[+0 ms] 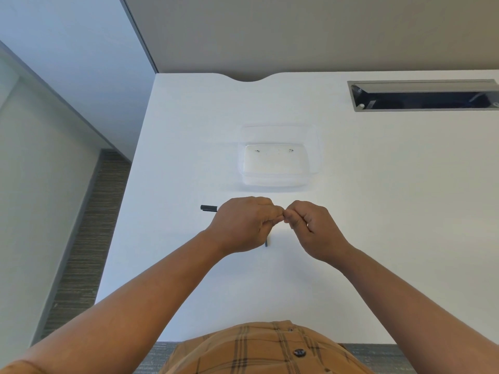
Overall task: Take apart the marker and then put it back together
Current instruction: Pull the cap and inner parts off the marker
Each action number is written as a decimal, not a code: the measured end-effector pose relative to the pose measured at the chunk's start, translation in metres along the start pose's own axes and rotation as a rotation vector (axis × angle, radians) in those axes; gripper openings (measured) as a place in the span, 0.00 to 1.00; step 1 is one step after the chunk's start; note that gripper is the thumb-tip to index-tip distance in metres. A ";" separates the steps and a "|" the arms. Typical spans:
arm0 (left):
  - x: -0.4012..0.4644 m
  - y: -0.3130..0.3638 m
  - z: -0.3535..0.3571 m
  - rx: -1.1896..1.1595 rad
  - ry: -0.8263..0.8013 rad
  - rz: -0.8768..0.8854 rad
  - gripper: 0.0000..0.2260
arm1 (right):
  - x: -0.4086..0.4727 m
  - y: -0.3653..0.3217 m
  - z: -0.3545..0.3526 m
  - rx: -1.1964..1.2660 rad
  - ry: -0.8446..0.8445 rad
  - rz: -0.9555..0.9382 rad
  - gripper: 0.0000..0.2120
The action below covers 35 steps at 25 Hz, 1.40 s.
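Left hand (243,225) and right hand (310,228) pinched together over white table (378,211), fingertips touching, held thing hidden, black marker cap (208,208) just beyond left hand, clear tray (278,157) holds nothing visible

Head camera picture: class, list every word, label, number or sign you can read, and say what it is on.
No text can be read anywhere.
Clear plastic tub: two tiny dark marks on its bottom, too small to read.
Black marker piece on the table: no print shows.
Left hand and right hand hide whatever they grip.

Head-worn view, looking steeply down, close over white table (378,211)
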State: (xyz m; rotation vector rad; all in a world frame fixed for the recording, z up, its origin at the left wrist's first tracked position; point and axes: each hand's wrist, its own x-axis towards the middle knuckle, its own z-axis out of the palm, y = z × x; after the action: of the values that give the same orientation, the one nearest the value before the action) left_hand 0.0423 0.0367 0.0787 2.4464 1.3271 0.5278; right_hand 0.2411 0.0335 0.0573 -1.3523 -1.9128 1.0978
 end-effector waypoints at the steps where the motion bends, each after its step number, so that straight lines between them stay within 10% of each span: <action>1: -0.001 -0.001 0.000 0.001 0.010 -0.010 0.16 | 0.000 0.001 -0.001 -0.016 0.007 -0.019 0.10; 8: -0.005 -0.004 0.002 0.046 0.030 -0.006 0.14 | 0.003 -0.011 -0.004 0.286 -0.191 0.346 0.20; 35: 0.002 -0.007 0.010 0.056 0.006 -0.060 0.11 | 0.010 -0.003 -0.018 0.361 -0.173 0.360 0.09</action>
State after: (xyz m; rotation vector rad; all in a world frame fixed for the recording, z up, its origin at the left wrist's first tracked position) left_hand 0.0423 0.0413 0.0670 2.4429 1.4312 0.4899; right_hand 0.2503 0.0477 0.0686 -1.4581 -1.5122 1.6926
